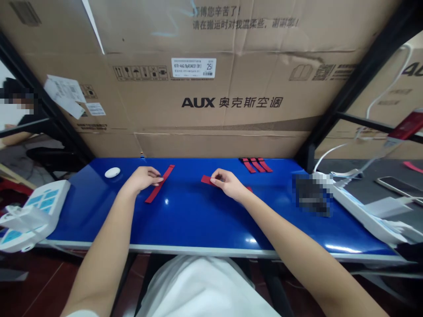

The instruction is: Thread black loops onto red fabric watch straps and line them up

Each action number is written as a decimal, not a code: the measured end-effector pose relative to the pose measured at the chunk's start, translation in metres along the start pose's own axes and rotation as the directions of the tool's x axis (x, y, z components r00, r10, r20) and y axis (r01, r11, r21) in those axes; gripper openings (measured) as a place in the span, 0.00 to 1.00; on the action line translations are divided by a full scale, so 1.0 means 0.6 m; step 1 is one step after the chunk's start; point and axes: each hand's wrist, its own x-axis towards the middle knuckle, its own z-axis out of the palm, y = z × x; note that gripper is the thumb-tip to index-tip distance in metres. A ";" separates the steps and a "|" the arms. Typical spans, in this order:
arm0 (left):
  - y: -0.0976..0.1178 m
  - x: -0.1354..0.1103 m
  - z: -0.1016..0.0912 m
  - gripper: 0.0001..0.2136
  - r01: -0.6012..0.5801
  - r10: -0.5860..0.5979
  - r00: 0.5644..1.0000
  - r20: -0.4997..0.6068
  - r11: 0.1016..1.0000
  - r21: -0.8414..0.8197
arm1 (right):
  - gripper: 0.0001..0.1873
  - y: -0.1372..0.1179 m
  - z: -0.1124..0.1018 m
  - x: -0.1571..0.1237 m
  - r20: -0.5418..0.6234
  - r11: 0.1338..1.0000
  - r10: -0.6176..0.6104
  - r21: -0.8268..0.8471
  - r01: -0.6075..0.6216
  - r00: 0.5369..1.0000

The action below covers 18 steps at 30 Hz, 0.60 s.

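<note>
My left hand (pixel 147 178) pinches a long red strap (pixel 154 192) near its middle, between thumb and fingers. The strap slants from lower left to upper right, just over or on the blue tabletop (pixel 194 220). A second red strap (pixel 206 179) is pinched in my right hand (pixel 226 181). One end of it sticks out to the left of the fingertips, and a bit of red shows past the wrist; the rest is hidden behind the hand. Farther back on the right, several red straps with black ends (pixel 256 165) lie side by side at the table's back edge.
A white oval object (pixel 112 172) sits at the back left, near a white power strip (pixel 36 211). Another power strip (pixel 360 211) with cables runs along the right, beside a blurred dark item (pixel 310 196). A cardboard panel (pixel 148 114) stands behind the table. Another person (pixel 20 101) is at far left.
</note>
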 end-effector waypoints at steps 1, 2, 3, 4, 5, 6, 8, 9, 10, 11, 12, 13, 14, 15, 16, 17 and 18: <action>0.003 0.005 0.015 0.18 -0.008 0.009 0.999 0.049 1.000 -0.029 | 0.11 -0.002 0.002 -0.001 0.018 1.000 0.008 0.024 -0.008 1.000; 0.006 0.009 0.032 0.18 -0.019 0.027 0.994 0.110 0.997 -0.077 | 0.12 -0.004 0.005 -0.002 0.036 0.998 0.016 0.055 -0.018 0.999; 0.008 0.011 0.051 0.18 -0.028 0.053 0.983 0.175 0.990 -0.140 | 0.12 -0.006 0.007 -0.003 0.055 0.995 0.028 0.094 -0.033 0.998; 0.009 0.012 0.070 0.19 -0.029 0.075 0.971 0.225 0.979 -0.202 | 0.13 -0.007 0.009 -0.004 0.075 0.989 0.044 0.137 -0.054 0.996; 0.010 0.010 0.088 0.19 -0.026 0.086 0.963 0.255 0.973 -0.230 | 0.13 -0.008 0.010 -0.004 0.091 0.981 0.061 0.179 -0.077 0.994; 0.009 0.008 0.103 0.19 -0.029 0.091 0.959 0.268 0.973 -0.227 | 0.13 -0.009 0.010 -0.005 0.102 0.972 0.077 0.212 -0.097 0.992; 0.004 0.003 0.124 0.19 -0.060 0.109 0.961 0.254 0.980 -0.191 | 0.13 -0.009 0.010 -0.005 0.102 0.963 0.102 0.240 -0.124 0.990; 0.001 0.002 0.131 0.18 -0.081 0.125 0.963 0.238 0.979 -0.185 | 0.13 -0.009 0.010 -0.005 0.097 0.962 0.112 0.240 -0.132 0.989; -0.003 0.001 0.135 0.18 -0.097 0.142 0.964 0.225 0.975 -0.199 | 0.13 -0.009 0.009 -0.005 0.089 0.962 0.122 0.234 -0.139 0.989; -0.006 0.001 0.138 0.18 -0.100 0.152 0.963 0.222 0.968 -0.230 | 0.13 -0.009 0.008 -0.005 0.083 0.962 0.133 0.228 -0.149 0.988; -0.008 0.001 0.140 0.18 -0.087 0.150 0.963 0.225 0.959 -0.268 | 0.13 -0.009 0.008 -0.005 0.078 0.962 0.147 0.221 -0.161 0.986; -0.010 0.003 0.141 0.17 -0.065 0.142 0.962 0.233 0.949 -0.307 | 0.12 -0.010 0.008 -0.005 0.075 0.962 0.161 0.212 -0.174 0.984; -0.011 0.004 0.143 0.16 -0.042 0.131 0.962 0.240 0.938 -0.344 | 0.12 -0.010 0.008 -0.005 0.075 0.962 0.173 0.202 -0.185 0.982; -0.012 0.005 0.144 0.14 -0.023 0.123 0.962 0.244 0.926 -0.376 | 0.12 -0.011 0.008 -0.005 0.075 0.962 0.184 0.190 -0.195 0.980; -0.014 0.006 0.145 0.12 -0.014 0.119 0.963 0.242 0.918 -0.397 | 0.11 -0.012 0.008 -0.005 0.074 0.962 0.193 0.180 -0.204 0.978; -0.015 0.007 0.147 0.11 -0.016 0.121 0.965 0.232 0.912 -0.411 | 0.11 -0.012 0.008 -0.005 0.076 0.962 0.199 0.172 -0.210 0.977; -0.017 0.007 0.149 0.10 -0.023 0.127 0.966 0.225 0.909 -0.416 | 0.11 -0.012 0.008 -0.006 0.078 0.962 0.203 0.170 -0.213 0.976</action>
